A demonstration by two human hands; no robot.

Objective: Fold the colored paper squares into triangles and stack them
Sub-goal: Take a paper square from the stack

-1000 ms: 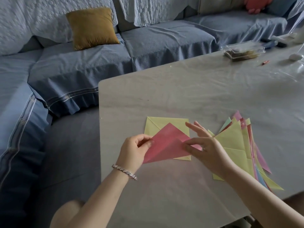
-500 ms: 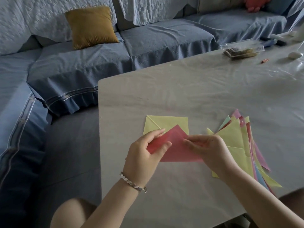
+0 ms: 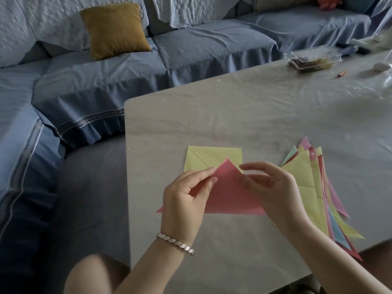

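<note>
A pink paper folded into a triangle (image 3: 230, 194) lies point-up on the grey table (image 3: 244, 115), partly over a yellow square sheet (image 3: 212, 157) with a diagonal crease. My left hand (image 3: 186, 198) pinches the triangle's left sloping edge between thumb and fingers. My right hand (image 3: 273, 187) pinches its right sloping edge, index finger raised near the apex. A fanned stack of folded triangles (image 3: 318, 187), yellow on top with pink, blue and red beneath, lies to the right, partly behind my right wrist.
A clear plastic box (image 3: 314, 59), a small red item (image 3: 342, 74) and a white object (image 3: 381, 66) sit at the table's far right. A blue sofa with a mustard cushion (image 3: 114, 28) wraps the table's far and left sides.
The pink paper has been laid down as a flat triangle with its point up. Both hands shifted from its corners to its two sloping edges.
</note>
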